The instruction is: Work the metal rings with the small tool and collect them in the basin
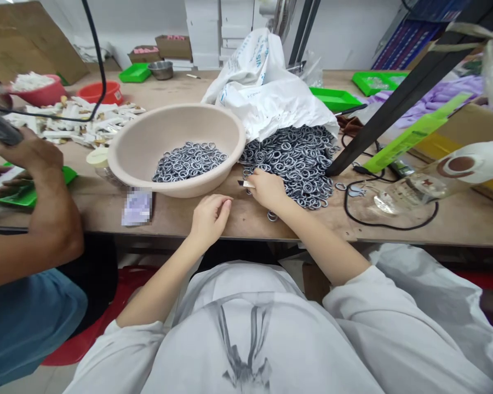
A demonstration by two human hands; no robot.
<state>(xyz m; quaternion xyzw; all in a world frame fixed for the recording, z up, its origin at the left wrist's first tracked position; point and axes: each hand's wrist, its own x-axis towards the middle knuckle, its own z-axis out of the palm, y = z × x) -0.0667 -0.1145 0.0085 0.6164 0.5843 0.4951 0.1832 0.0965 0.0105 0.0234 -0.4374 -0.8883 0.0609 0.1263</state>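
Observation:
My right hand (266, 189) grips a small flat tool (246, 184) with a whitish body and a dark end, its kind unclear. It rests at the near left edge of a heap of grey metal rings (299, 158). One loose ring (272, 216) lies just below that wrist. Left of it, my left hand (210, 219) hovers over the table edge with fingers curled together; whatever they pinch is hidden or too small to name. In front of both hands stands a beige basin (127, 139) with more metal rings (189, 162) in it.
A white sack (271, 104) lies open behind the heap. A dark slanted post (386, 104), a black cable (390, 225) and a clear plastic bottle (419, 186) stand right. At left, a co-worker's hand (35, 153) works near white pieces (82, 120) and a green tray (68, 175).

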